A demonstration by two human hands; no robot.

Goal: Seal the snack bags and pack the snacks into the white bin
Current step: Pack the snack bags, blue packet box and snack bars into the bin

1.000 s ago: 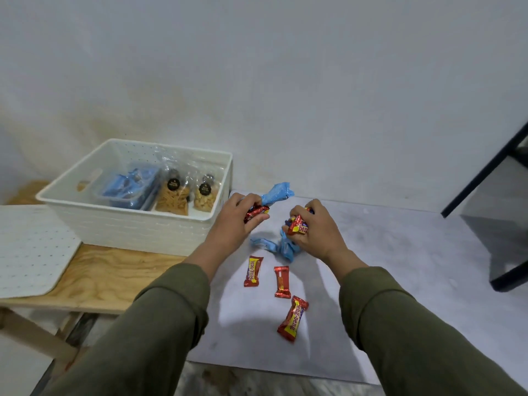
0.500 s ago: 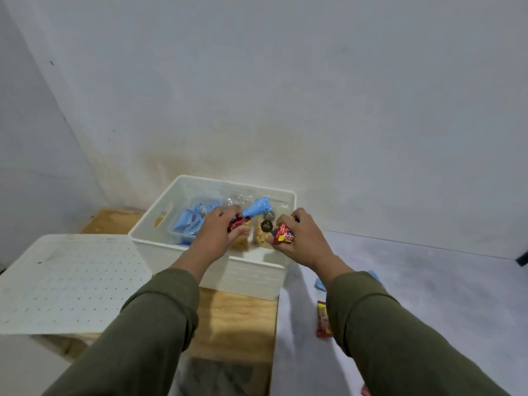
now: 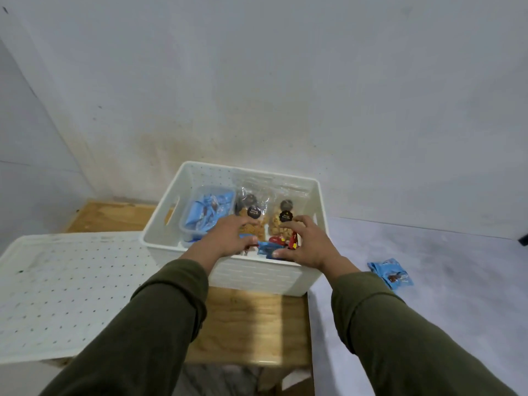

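On the far left a white perforated lid (image 3: 57,292) lies flat, clear of the work. The white bin (image 3: 257,277) sits on the wooden counter (image 3: 248,324). In its left part stands a clear tub (image 3: 190,224) of blue packets; to the right of that, two clear snack bags (image 3: 281,221) stand upright against the far wall, each with a dark round label.

Your left hand (image 3: 225,238) is over the near part of the bin, fingers loosely spread and gripping nothing I can see. Just beside it your right hand (image 3: 307,247) is also spread, with red candies (image 3: 285,241) and a blue packet (image 3: 268,248) beneath the fingers — whether any are still pinched, you cannot tell from here.

These wrapped sweets look light, slick and crinkly — likely to slide, so take each by its twisted end or across the middle. The snack bags look soft with brittle contents; hold them by the top seal.

One blue packet on the sheet (image 3: 390,274) remains outside, to the right on the grey sheet (image 3: 443,281). Red candies in the bin: at least two, count unclear.
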